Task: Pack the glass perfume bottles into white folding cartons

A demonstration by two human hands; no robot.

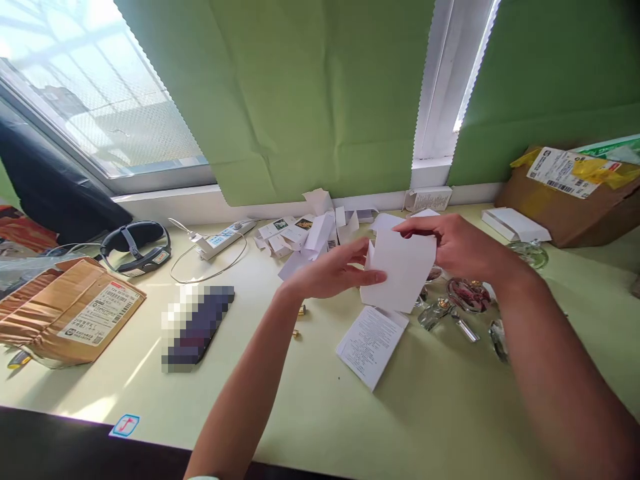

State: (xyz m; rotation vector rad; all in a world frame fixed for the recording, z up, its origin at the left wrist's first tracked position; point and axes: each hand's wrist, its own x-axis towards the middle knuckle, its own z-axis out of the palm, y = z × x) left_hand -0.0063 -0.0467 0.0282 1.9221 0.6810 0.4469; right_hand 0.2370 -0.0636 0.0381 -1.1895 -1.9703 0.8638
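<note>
White carton (397, 275) is held up over the tabletop, mid-frame; clock positions below are taken from it. It is gripped at its left edge by the left hand (345, 270), thumb pressed on the near face; its upper right edge is pinched by the right hand (450, 243). Progress looks partial: the carton is not shut, so far as can be judged; folds at its far side are hidden, so its exact shape can't be confirmed. Glass bottles (469, 295) are left unboxed between three and four, and loose white cartons (320, 233) are piled at ten, some with flaps open. A metal tube (466, 327) is set at four, brass-coloured fittings (302, 310) at eight.

Text: a printed leaflet or flat panel (373, 347) is laid just below, between six and seven, covered in fine lines, unreadable. Printing is also carried by a small box (430, 199) at one, too small to read. Shipping labels with barcodes are stuck on the brown parcel (95, 313) near nine and the cardboard box (570, 203) at two; no brand can be made out. A tag (125, 425) at eight is marked in red inside a blue outline. A pixelated phone-like slab (215, 323) is seen between eight and nine.
</note>
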